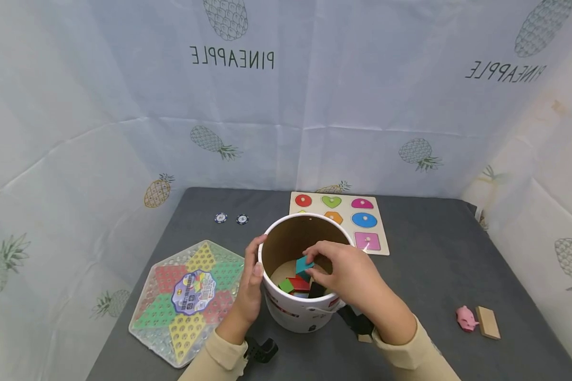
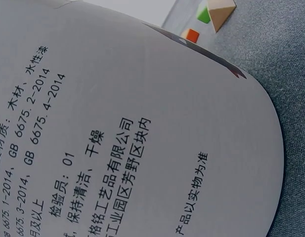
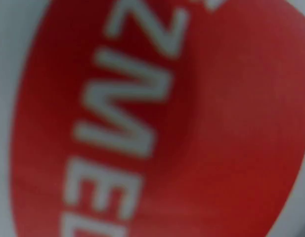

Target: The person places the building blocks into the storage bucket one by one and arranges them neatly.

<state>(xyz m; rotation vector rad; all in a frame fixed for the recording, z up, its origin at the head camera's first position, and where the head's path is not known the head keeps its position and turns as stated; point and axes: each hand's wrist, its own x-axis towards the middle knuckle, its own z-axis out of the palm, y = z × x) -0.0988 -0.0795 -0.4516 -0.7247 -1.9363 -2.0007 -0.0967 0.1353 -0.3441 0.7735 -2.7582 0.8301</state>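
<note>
A white bucket (image 1: pixel 291 316) stands at the middle of the table, its mouth towards me. My left hand (image 1: pixel 249 288) grips its left side at the rim. My right hand (image 1: pixel 345 270) reaches over the right rim and pinches a blue block (image 1: pixel 304 264) inside the mouth. Below it lie a red block (image 1: pixel 299 284), a green block (image 1: pixel 286 286) and other pieces partly hidden by the rim and hand. The left wrist view is filled by the bucket's printed wall (image 2: pixel 142 89); the right wrist view shows a blurred red label (image 3: pixel 231 123) with white letters.
A Chinese checkers board (image 1: pixel 159 270) in clear wrap lies at left, with two poker chips (image 1: pixel 231 218) behind it. Behind the bucket is a shape puzzle board (image 1: pixel 380 233). At right are a pink pig figure (image 1: pixel 466 319) and a wooden block (image 1: pixel 488 322). Small blocks (image 2: pixel 192 35) lie past the bucket.
</note>
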